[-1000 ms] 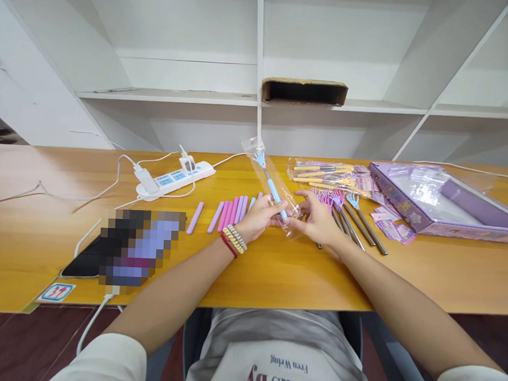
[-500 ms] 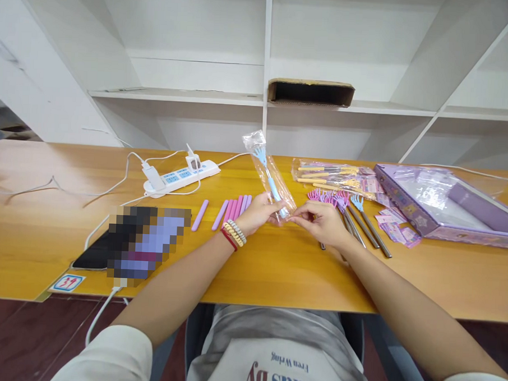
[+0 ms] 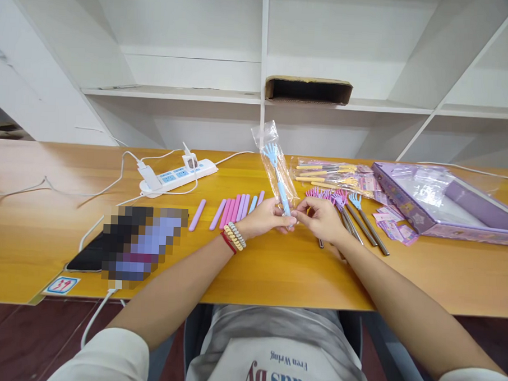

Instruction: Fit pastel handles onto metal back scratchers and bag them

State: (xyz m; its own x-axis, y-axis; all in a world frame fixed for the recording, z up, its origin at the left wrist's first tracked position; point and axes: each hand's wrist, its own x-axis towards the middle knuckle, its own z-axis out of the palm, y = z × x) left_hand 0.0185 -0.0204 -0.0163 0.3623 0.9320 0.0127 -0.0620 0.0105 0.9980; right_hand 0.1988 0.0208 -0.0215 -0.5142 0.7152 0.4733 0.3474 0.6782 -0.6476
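Observation:
A light blue back scratcher point(image 3: 281, 186) sits inside a clear plastic bag point(image 3: 266, 135), its claw end pointing up and away from me. My left hand point(image 3: 264, 219) is closed round the lower handle through the bag, thumb on top. At the handle's bottom end, my right hand point(image 3: 323, 217) is closed, its fingertips pinched at the bag's edge; exactly what lies between them is hidden. Just right of that hand, pink, purple and blue scratcher heads with metal rods point(image 3: 369, 228) lie on the table. Several pink, purple and blue handle tubes point(image 3: 228, 212) lie left of my left hand.
Bagged back scratchers point(image 3: 330, 174) with yellow handles lie at the back, near a purple box point(image 3: 429, 223) and printed cards point(image 3: 398, 226). A white power strip point(image 3: 181, 177) with cables and a dark device point(image 3: 95, 245) are on the left. Shelves point(image 3: 178, 93) rise behind.
The bagged back scratcher has shifted slightly right and towards me, turned more upright. My left hand has moved right along with it, and the two hands are closer together.

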